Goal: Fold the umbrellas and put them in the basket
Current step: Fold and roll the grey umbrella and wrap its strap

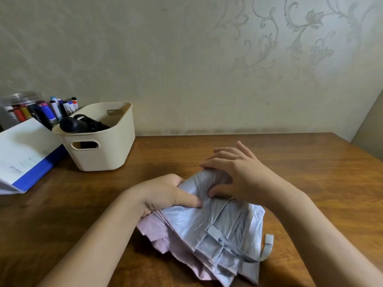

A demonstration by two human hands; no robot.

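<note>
A collapsed umbrella (209,230) with a silver-grey outside and pink lining lies on the wooden table (310,162) in front of me, its loose fabric spread toward me. My left hand (165,193) grips the bunched fabric near its far end. My right hand (238,172) rests over that same far end, thumb and fingertips touching the fabric, other fingers spread. A closure strap (267,247) dangles at the umbrella's right side. A cream plastic basket (112,146) stands at the left with a folded black umbrella (80,124) inside it.
A blue-edged folder or booklet (24,156) lies left of the basket. Behind it are several markers and small bottles (47,110) and a clear jar (20,100). A papered wall runs along the table's far edge.
</note>
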